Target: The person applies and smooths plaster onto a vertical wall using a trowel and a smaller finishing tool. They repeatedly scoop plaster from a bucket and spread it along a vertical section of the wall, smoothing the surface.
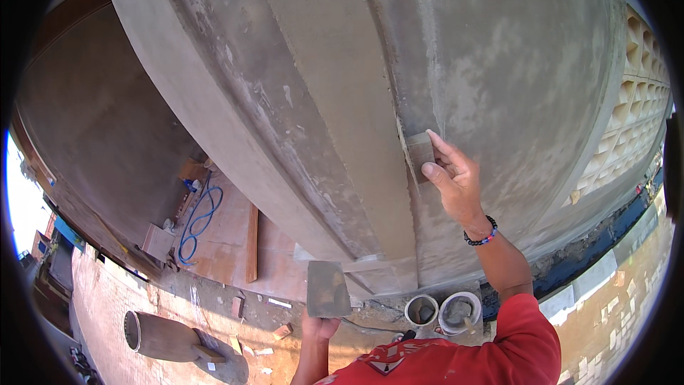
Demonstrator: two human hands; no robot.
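Note:
My right hand [454, 175] pinches a small flat rectangular scraper [422, 148] between thumb and fingers. The scraper lies against the grey wall [513, 107], at the right edge of a raised band of plaster [342, 93]. Along that edge runs a rough, crumbly line of mortar. Low and to the left, my left hand [320, 326] is closed beneath a flat grey plasterer's hawk [328, 289], its face smeared with a brownish patch. The hawk hides most of those fingers and any handle.
Two buckets, one with dark contents [421, 310] and one paler [459, 312], stand at the wall's foot. A large barrel-shaped vessel [160, 336] lies at lower left. A blue hose [191, 239] and wooden plank [252, 242] are on the tiled floor, with rubble nearby.

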